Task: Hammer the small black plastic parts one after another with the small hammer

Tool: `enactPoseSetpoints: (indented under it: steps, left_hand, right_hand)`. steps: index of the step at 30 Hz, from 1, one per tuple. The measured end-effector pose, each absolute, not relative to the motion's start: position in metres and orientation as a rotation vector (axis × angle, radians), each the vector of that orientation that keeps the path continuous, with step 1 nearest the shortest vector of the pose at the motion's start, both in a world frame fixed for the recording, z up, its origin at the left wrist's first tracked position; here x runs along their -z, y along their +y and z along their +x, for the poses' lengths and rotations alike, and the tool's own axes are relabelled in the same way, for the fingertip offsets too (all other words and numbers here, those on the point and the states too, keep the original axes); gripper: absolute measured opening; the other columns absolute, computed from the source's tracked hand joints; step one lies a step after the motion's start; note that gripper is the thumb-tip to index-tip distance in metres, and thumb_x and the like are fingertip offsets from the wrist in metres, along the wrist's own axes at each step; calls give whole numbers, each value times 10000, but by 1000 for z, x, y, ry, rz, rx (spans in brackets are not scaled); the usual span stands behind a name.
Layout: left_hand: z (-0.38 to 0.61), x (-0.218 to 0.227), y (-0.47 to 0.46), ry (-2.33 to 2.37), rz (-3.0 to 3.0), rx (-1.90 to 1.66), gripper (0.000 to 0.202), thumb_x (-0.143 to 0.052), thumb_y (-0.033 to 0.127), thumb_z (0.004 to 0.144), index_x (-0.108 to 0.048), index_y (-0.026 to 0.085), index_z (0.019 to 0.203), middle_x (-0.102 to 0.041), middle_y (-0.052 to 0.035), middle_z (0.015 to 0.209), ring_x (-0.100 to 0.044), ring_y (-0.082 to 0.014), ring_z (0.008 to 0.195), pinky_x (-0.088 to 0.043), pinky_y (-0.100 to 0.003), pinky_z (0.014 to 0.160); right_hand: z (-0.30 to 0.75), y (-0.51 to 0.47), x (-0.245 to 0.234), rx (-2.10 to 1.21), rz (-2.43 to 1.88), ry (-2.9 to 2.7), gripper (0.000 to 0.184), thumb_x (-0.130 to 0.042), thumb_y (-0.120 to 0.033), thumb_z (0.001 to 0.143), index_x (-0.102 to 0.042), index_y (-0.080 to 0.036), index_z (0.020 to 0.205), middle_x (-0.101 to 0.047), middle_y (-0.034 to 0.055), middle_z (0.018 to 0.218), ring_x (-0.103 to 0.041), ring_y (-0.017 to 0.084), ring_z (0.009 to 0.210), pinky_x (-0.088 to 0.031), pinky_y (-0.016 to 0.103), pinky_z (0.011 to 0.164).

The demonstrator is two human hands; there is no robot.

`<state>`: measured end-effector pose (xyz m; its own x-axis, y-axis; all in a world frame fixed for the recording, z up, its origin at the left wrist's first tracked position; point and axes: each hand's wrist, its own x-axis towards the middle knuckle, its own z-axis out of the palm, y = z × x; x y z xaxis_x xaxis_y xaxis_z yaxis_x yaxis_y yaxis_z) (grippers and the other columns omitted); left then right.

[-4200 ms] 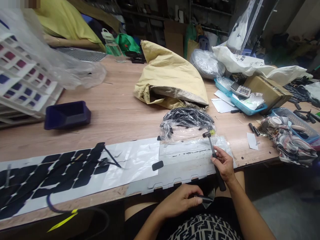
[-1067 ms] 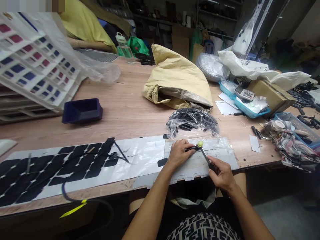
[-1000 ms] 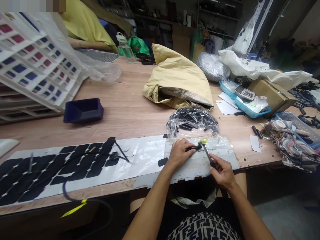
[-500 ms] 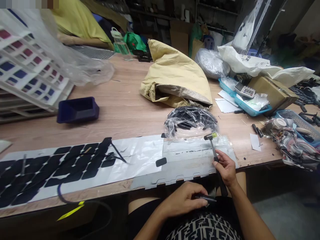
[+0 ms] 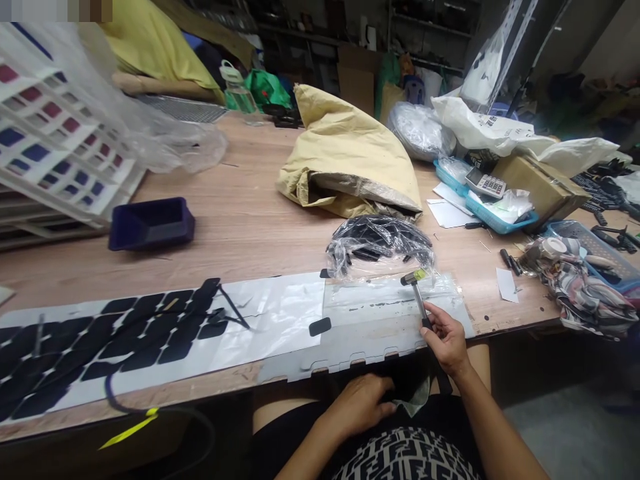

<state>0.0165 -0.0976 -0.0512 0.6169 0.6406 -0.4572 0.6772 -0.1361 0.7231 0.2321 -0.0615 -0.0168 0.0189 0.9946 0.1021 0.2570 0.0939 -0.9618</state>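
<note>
My right hand (image 5: 446, 339) is wrapped round the dark handle of a small hammer (image 5: 419, 300), held tilted above the grey sheet (image 5: 370, 327) at the table's front edge. One face of its head is yellow-green, the other dark. Below the table edge, over my lap, my left hand (image 5: 361, 403) is curled. Its fingertips vanish in shadow beside a greyish-green cloth or bag edge (image 5: 416, 400), so what they grip is hidden. Just past the hammer head lies a clear plastic bag of black pieces (image 5: 380, 243).
A white sheet with black rounded pads (image 5: 145, 327) runs along the front left. Further back are a dark blue bin (image 5: 151, 223), a white crate (image 5: 65, 140) and a tan sack (image 5: 350, 153). Blue baskets (image 5: 505, 217), a calculator (image 5: 485, 182) and patterned cloth (image 5: 583, 287) are at right.
My left hand has drawn slightly left and down, and the black piece it held no longer shows. The hammer in my right hand has shifted a little left, and its head has turned.
</note>
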Motion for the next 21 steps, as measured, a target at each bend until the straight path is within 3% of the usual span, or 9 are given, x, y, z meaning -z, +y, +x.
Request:
enactPoseSetpoints:
  steps: [3, 7, 10, 13, 21]
  left_hand:
    - [10, -2, -74, 770, 1819, -74, 388, -608, 486, 829, -709, 277, 1139, -725, -9, 841, -651, -184, 734, -462, -257, 664]
    - [-3, -36, -7, 1007, 1928, -384, 345, -536, 476, 899, -714, 241, 1078, -700, -17, 844, -627, -185, 764, -471, -275, 713]
    - [-7, -23, 51, 1591, 2079, -674, 280, -516, 321, 904, -698, 242, 1101, -666, -61, 1002, -613, -235, 913, -475, -334, 790]
    - [-7, -1, 91, 1837, 2197, -670, 313, -514, 213, 863, -689, 245, 1121, -593, -89, 1091, -578, -262, 1014, -482, -351, 819]
    - [-7, 14, 115, 1876, 2239, -547, 200, -606, 247, 824, -670, 255, 1013, -577, -92, 1088, -529, -304, 1073, -457, -406, 868]
  right_hand:
    - [232, -62, 17, -975, -1329, -1425, 497, -619, -240, 808, -606, -142, 1295, -583, -4, 756, -462, 93, 541, -372, 223, 480]
    - [231, -62, 17, -947, -1340, -1426, 487, -627, -229, 800, -619, -145, 1280, -566, -9, 749, -424, 80, 517, -348, 213, 459]
    - [230, -61, 16, -927, -1344, -1438, 489, -624, -225, 794, -625, -148, 1277, -555, -13, 738, -402, 75, 503, -339, 210, 448]
    - [230, -61, 16, -915, -1336, -1450, 501, -618, -228, 793, -620, -153, 1288, -560, -15, 735, -384, 72, 492, -339, 206, 440]
    - [230, -63, 18, -906, -1349, -1466, 507, -609, -227, 797, -610, -158, 1299, -548, -20, 734, -362, 69, 483, -317, 206, 433]
